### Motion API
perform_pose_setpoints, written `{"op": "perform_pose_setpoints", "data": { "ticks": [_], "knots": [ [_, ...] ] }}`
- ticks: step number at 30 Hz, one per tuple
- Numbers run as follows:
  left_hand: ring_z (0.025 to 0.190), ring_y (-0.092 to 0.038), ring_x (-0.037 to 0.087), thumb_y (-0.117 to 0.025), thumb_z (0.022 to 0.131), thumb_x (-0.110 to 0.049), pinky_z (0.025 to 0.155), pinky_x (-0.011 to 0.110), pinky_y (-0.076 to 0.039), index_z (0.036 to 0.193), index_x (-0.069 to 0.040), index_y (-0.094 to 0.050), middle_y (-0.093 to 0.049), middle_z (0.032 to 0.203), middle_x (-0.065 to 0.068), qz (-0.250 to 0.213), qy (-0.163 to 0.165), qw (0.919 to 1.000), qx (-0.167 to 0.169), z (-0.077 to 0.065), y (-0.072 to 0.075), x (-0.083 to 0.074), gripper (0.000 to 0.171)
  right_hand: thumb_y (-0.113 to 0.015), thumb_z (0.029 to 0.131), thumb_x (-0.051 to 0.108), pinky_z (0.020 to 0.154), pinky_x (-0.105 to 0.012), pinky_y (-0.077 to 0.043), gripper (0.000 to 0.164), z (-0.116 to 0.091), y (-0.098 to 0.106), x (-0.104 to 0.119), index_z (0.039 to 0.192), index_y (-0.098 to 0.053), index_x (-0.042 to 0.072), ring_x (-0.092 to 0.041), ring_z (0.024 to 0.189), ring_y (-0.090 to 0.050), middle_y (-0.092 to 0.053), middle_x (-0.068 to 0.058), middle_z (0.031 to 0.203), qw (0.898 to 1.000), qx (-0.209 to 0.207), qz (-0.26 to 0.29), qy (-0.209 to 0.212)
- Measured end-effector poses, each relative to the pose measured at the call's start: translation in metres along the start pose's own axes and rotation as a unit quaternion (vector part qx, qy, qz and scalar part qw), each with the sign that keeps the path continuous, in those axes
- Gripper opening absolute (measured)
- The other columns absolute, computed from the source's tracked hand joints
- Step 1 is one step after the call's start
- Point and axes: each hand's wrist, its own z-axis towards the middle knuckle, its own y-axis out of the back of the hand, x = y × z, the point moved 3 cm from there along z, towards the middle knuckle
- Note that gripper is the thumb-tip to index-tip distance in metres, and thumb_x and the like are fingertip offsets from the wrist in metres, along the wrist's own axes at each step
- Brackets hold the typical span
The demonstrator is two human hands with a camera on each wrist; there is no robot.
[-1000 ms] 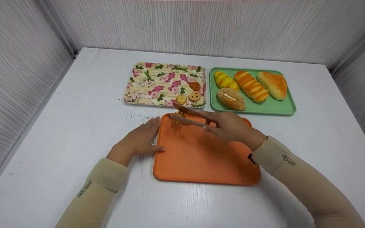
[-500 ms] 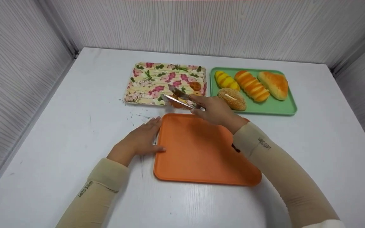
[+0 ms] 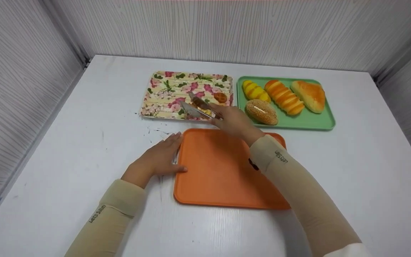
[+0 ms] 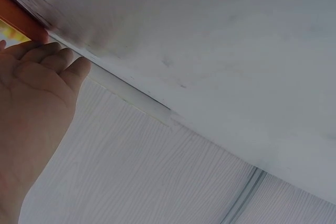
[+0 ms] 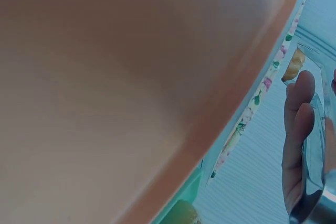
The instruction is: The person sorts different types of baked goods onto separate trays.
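Note:
My right hand (image 3: 236, 119) grips a pair of metal tongs (image 3: 201, 103), whose tips reach left over the flowered tray (image 3: 155, 94). Between the tong tips in the right wrist view shows a small golden pastry (image 5: 294, 65); from the head it is mostly covered by the tongs. A brown round cookie (image 3: 220, 97) lies at that tray's right side, and other cookies there are partly hidden. My left hand (image 3: 159, 157) rests at the left edge of the orange tray (image 3: 219, 175), thumb on its rim, fingers extended beside it.
A green tray (image 3: 305, 124) at the back right holds a yellow striped bread (image 3: 255, 91), a long striped loaf (image 3: 284, 97), a triangular bread (image 3: 309, 96) and a seeded bun (image 3: 262, 111). Wood-grain panels (image 3: 219, 32) enclose the white table (image 3: 73, 125).
My right hand has carried the tongs and the pastry away from the orange tray's far edge, up and left over the flowered tray. My left hand has stayed at the orange tray's edge.

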Motion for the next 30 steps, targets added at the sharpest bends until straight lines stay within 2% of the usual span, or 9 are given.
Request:
{"op": "perform_pose_setpoints", "data": {
  "ticks": [4, 9, 17, 21, 27, 30],
  "knots": [
    [0.144, -0.004, 0.023, -0.064, 0.084, -0.057, 0.115, 0.044, -0.015, 0.154, -0.007, -0.008, -0.004, 0.159, 0.006, -0.002, -0.001, 1.0, 0.002, 0.001, 0.0, -0.001, 0.102, -0.053, 0.097, 0.04, 0.075, -0.039, -0.046, 0.058, 0.004, -0.003, -0.002, 0.149, -0.035, 0.022, -0.021, 0.084, -0.056, -0.064, -0.007, 0.105, 1.0, 0.002, -0.008, -0.008],
    [0.144, -0.004, 0.023, -0.063, 0.084, -0.057, 0.114, 0.044, -0.015, 0.153, -0.006, -0.008, -0.004, 0.159, 0.006, 0.003, -0.003, 1.0, 0.004, 0.002, 0.001, -0.002, 0.102, -0.054, 0.096, 0.04, 0.084, -0.042, -0.047, 0.058, 0.006, -0.004, -0.004, 0.149, -0.036, 0.022, -0.023, 0.099, -0.058, -0.059, -0.009, 0.126, 1.0, 0.006, -0.016, -0.018],
    [0.144, -0.005, 0.024, -0.063, 0.084, -0.057, 0.114, 0.045, -0.016, 0.154, -0.007, -0.007, -0.005, 0.159, 0.006, 0.001, 0.0, 1.0, 0.002, 0.002, 0.001, -0.004, 0.102, -0.056, 0.095, 0.042, 0.078, -0.04, -0.046, 0.063, 0.005, -0.005, -0.006, 0.15, -0.034, 0.023, -0.021, 0.086, -0.055, -0.063, -0.006, 0.107, 0.999, 0.003, 0.001, -0.033],
    [0.144, -0.006, 0.025, -0.065, 0.084, -0.055, 0.114, 0.046, -0.017, 0.153, -0.005, -0.009, -0.007, 0.159, 0.008, -0.002, -0.005, 1.0, -0.004, 0.001, 0.001, -0.004, 0.102, -0.056, 0.094, 0.044, 0.085, -0.041, -0.049, 0.066, 0.0, -0.005, -0.003, 0.151, -0.032, 0.021, -0.02, 0.091, -0.06, -0.065, -0.005, 0.109, 0.999, -0.012, 0.016, -0.029],
    [0.144, -0.007, 0.025, -0.065, 0.083, -0.055, 0.114, 0.047, -0.017, 0.153, -0.005, -0.009, -0.007, 0.159, 0.007, -0.005, 0.003, 1.0, -0.005, 0.0, 0.001, -0.003, 0.103, -0.055, 0.093, 0.049, 0.098, -0.043, -0.043, 0.072, -0.01, -0.003, 0.001, 0.153, -0.024, 0.021, -0.023, 0.109, -0.058, -0.057, -0.007, 0.129, 0.997, -0.046, 0.046, -0.041],
    [0.144, -0.008, 0.025, -0.065, 0.083, -0.056, 0.113, 0.047, -0.018, 0.153, -0.006, -0.008, -0.007, 0.159, 0.007, -0.009, 0.012, 0.9999, -0.002, -0.001, 0.0, -0.002, 0.103, -0.055, 0.092, 0.05, 0.097, -0.043, -0.044, 0.074, -0.017, -0.001, 0.002, 0.153, -0.023, 0.021, -0.023, 0.106, -0.058, -0.059, -0.007, 0.124, 0.995, -0.067, 0.058, -0.047]
  ]
}}
